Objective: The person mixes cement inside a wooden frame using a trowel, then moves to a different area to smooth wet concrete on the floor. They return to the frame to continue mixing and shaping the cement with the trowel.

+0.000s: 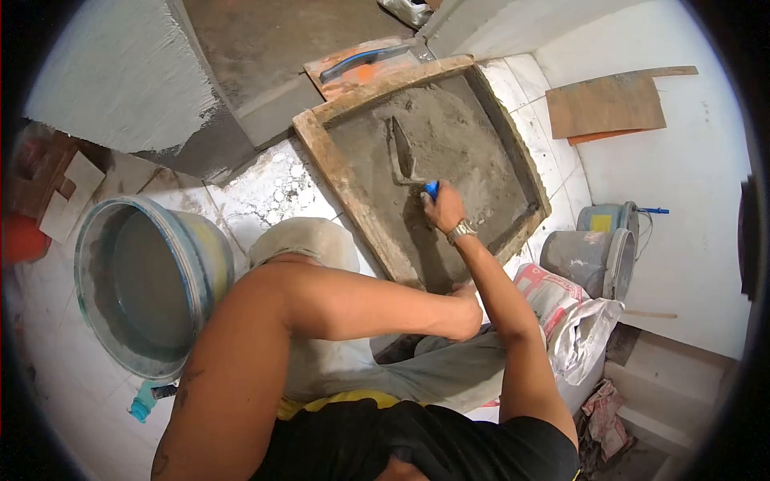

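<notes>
My right hand (443, 208), with a metal watch on its wrist, is wrapped round the blue handle of a pointing trowel (405, 152). The trowel's blade rests on or in wet grey mortar (465, 152). That mortar lies in a shallow wooden mixing tray (341, 196) on the floor. My left hand (465, 313) is near the tray's close corner, in front of my knee. It looks curled, but its fingers are mostly hidden, so I cannot make out whether it holds anything.
On the left stands a large bucket (192, 240) of greyish water. A float with a blue handle (365, 60) lies beyond the tray. More buckets (589, 260) and a cement bag (549, 293) sit at right. A brown board (605, 108) leans against the white wall.
</notes>
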Action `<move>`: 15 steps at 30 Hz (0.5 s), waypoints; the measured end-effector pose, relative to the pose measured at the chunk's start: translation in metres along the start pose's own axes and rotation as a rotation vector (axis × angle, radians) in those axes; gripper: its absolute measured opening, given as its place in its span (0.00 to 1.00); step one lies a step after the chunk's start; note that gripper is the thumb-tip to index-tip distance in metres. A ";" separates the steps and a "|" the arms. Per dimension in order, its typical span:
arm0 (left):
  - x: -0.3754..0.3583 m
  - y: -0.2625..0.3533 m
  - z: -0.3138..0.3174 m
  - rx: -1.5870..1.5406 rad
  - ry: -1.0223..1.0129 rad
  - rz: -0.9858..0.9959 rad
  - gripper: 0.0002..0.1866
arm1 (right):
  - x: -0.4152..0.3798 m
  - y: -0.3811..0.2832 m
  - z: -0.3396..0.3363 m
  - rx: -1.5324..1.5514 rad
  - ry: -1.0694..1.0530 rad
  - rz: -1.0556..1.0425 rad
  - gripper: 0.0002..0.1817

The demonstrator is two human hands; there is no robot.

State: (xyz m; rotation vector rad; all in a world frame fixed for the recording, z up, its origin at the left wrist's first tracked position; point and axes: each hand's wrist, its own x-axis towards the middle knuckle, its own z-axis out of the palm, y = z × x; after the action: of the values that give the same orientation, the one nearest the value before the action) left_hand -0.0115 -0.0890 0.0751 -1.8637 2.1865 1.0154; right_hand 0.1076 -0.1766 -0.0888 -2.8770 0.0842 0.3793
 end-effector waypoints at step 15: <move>0.008 -0.004 0.015 -0.048 0.028 -0.020 0.15 | 0.037 -0.033 -0.007 0.035 -0.065 0.077 0.19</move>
State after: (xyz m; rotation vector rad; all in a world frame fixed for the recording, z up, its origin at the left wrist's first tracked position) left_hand -0.0155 -0.0881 0.0580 -1.9280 2.1733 1.0532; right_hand 0.1479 -0.1469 -0.0847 -2.8301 0.1886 0.4798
